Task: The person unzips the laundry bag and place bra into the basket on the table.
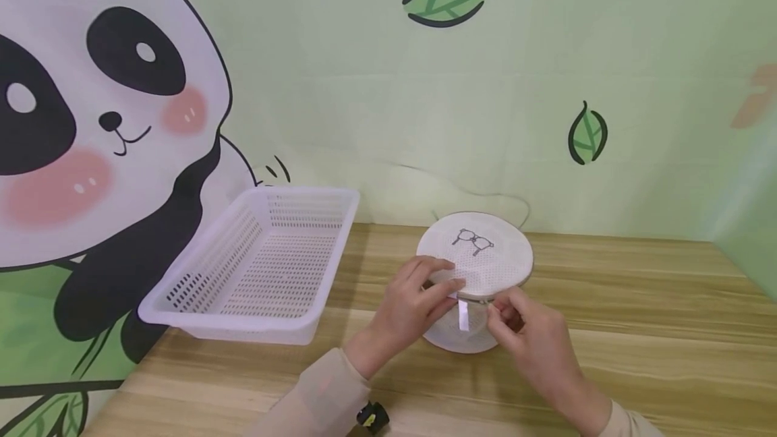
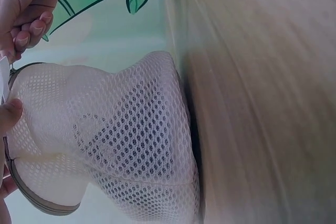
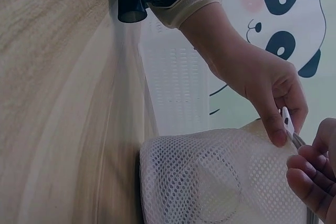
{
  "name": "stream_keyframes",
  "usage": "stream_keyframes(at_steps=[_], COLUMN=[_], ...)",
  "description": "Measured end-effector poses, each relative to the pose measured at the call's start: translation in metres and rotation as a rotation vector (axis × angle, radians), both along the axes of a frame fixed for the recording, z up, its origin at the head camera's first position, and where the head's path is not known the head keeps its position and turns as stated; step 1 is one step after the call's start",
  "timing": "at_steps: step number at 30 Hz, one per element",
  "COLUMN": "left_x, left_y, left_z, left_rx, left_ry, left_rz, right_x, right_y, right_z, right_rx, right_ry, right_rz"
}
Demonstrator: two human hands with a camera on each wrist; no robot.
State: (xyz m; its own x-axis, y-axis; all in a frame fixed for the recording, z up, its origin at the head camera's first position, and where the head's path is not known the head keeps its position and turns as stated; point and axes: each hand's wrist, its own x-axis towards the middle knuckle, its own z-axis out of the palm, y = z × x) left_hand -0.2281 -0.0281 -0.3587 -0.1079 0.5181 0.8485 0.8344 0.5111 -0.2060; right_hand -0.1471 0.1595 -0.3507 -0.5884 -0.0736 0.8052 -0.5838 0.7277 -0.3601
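White, round mesh bag (image 1: 488,275) standing on the wood-grain table (image 1: 643,329), directly before and between the hands. The left hand (image 1: 414,299) grips its rim from the left; the right hand (image 1: 537,336) pinches the grey-brown zipper (image 2: 48,208) at the rim's right side.

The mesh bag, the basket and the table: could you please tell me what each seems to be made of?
Mesh bag: matte off-white fabric, probably synthetic such as polyester, judging by its small open holes and soft folds.
Basket: likely molded plastic, smooth and milky white, with regular slots through walls and floor.
Table: wood-look top with streaky grain; solid wood or laminate, I cannot tell.
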Motion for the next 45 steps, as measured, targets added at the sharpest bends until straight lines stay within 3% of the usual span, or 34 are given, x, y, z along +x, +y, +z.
stream_keyframes(at_steps=[34, 45], left_x=[-0.0022, -0.0047], left_y=[-0.0057, -0.0068], left_z=[0.0038, 0.0023], left_rx=[-0.016, 0.007], left_ry=[-0.029, 0.003], left_rz=[-0.031, -0.050], right_x=[0.0004, -0.0010], right_y=[0.0018, 0.0022], right_z=[-0.0004, -0.0005], right_rx=[0.005, -0.022], right_ry=[0.055, 0.042], right_rz=[0.025, 0.013])
